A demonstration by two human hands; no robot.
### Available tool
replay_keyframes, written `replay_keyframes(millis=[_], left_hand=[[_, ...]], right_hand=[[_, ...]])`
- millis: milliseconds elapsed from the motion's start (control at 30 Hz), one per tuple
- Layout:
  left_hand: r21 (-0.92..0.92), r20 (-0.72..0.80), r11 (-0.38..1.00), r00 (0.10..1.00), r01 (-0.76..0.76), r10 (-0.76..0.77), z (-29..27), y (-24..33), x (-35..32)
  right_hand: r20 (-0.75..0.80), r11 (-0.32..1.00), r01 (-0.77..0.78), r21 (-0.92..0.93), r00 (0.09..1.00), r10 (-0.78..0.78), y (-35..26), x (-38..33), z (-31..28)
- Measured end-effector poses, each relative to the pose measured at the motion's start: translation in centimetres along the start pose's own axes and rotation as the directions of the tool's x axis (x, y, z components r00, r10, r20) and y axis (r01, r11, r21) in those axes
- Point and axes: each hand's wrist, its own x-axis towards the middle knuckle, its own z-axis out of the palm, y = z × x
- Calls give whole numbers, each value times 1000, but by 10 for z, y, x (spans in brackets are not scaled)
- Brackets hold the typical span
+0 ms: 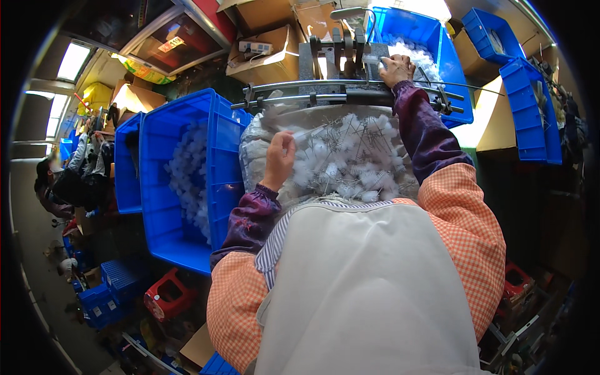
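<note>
My left hand (279, 161) is closed in a pinch on a slim whitish piece (306, 132), which points right over the pile. My right hand (398, 69) reaches forward to the right side of a dark metal bench machine (342, 62). Its fingers are bent down beside a small pale ridged block (372, 59); whatever they grip is hidden. Between my forearms, a heap of white translucent plastic pieces and thin metal wires (353, 153) lies on a pale cloth or sheet (256, 140). Two metal rods (300, 99) run crosswise between the heap and the machine.
A large blue bin (178, 247) with white pieces stands at my left; another blue bin (453, 53) holds more behind the machine on the right. Open cardboard boxes (269, 62) sit at the back. Smaller blue bins (530, 112) are far right; a red stool (169, 294) stands lower left.
</note>
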Motion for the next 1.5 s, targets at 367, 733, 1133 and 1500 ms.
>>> replay_keyframes(millis=[367, 733, 1133, 1500], left_hand=[[-79, -67, 997, 998, -22, 17, 7, 38, 16], [-145, -77, 989, 997, -1, -11, 9, 40, 20], [-174, -45, 960, 976, -219, 215, 30, 82, 50], [7, -40, 995, 994, -102, 102, 37, 86, 53]], right_hand=[[-164, 995, 100, 26, 982, -95, -55, -1, 24], [-106, 996, 81, 40, 991, -76, -20, 1, 17], [-361, 939, -343, 19, 874, 327, 75, 11, -39], [10, 593, 288, 752, 894, -447, -26, -65, -40]])
